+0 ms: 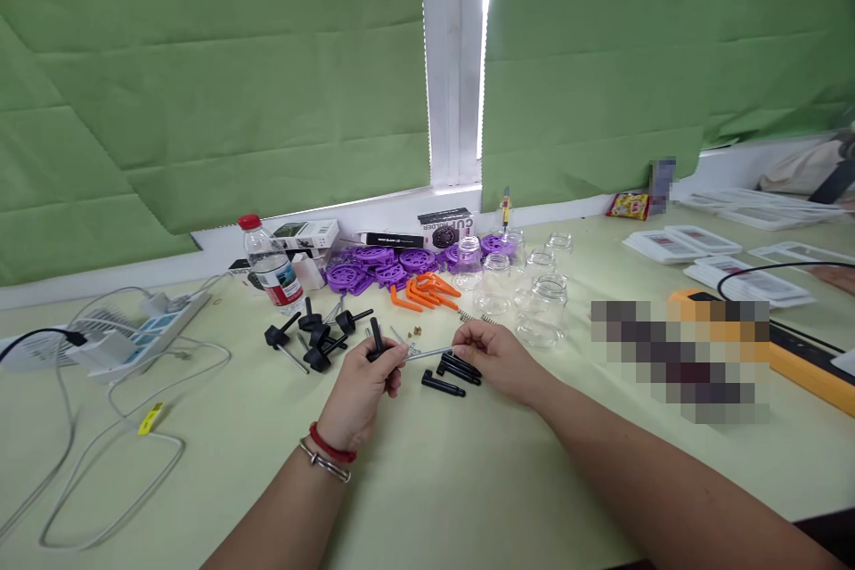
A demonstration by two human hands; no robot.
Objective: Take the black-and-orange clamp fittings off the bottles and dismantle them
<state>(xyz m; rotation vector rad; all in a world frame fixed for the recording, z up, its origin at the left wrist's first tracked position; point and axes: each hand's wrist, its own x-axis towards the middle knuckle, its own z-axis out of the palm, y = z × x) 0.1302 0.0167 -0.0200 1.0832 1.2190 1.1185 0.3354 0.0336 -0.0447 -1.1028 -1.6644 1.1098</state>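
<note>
My left hand (361, 392), with a red band and a metal bracelet at the wrist, is closed on a black plastic part (378, 340) with a thin metal rod (427, 354) sticking out to the right. My right hand (491, 356) pinches the rod's other end. Under the hands lie a few loose black sleeves (444, 385). Several black knob-and-rod assemblies (313, 340) lie just left of my left hand.
Purple discs (387, 267), orange clips (424, 292) and several clear glass jars (541, 307) sit behind the hands. A water bottle (271, 267), small boxes, a power strip (150, 334) with cables at the left. White trays and a yellow-black tool at the right.
</note>
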